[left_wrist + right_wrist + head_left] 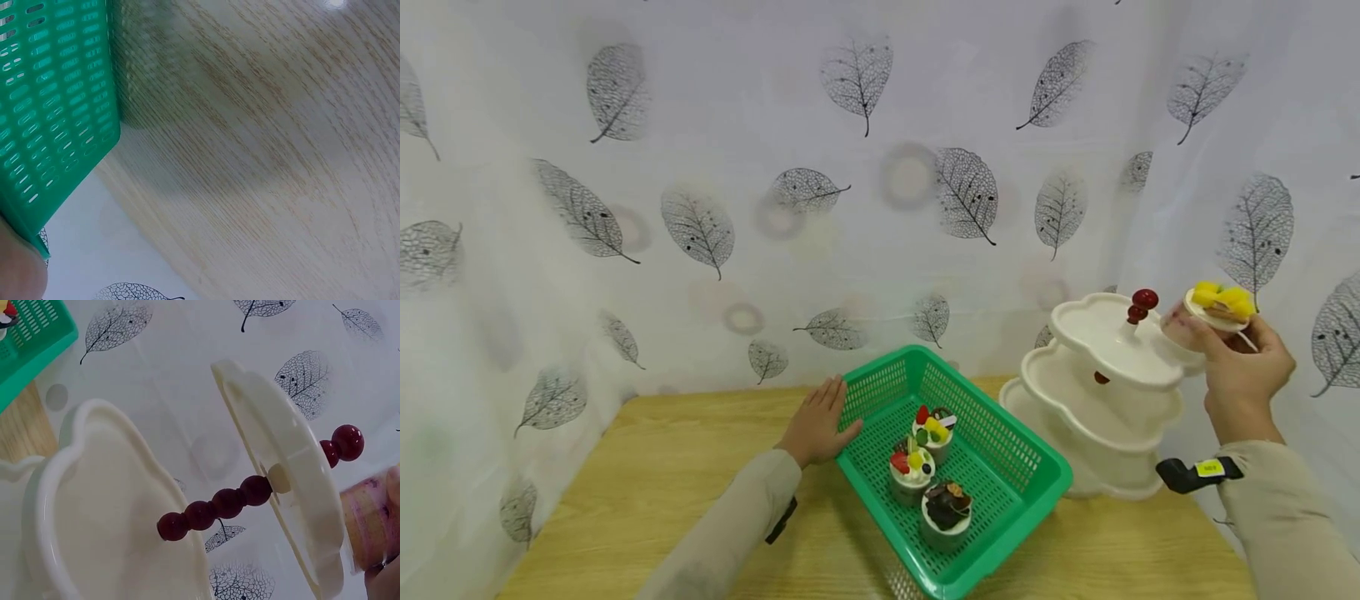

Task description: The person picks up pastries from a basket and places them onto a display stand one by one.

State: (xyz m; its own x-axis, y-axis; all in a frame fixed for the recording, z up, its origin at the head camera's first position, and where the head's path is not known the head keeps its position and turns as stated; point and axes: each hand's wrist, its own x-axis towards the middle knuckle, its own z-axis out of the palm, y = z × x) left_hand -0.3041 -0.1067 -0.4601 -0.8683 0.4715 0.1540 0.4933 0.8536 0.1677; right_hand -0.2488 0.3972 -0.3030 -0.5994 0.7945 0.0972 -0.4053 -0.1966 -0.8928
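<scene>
My right hand (1247, 379) grips a dessert cup (1202, 321) topped with yellow fruit chunks, at the right edge of the top tier of a white three-tier cake stand (1097, 350). In the right wrist view the cup (369, 522) shows pink and tan layers, just beyond the top plate (300, 469). Straight fingers of my left hand (820, 423) rest against the left rim of a green plastic basket (880, 521). Inside it stand two fruit-topped cups (912, 475) and one chocolate-topped cup (946, 512).
A wooden table (692, 467) carries the basket and the stand. Red beads (1141, 304) top the stand's post, and more red beads (212, 509) separate its tiers. Behind hangs a white curtain (737, 125) with a leaf print.
</scene>
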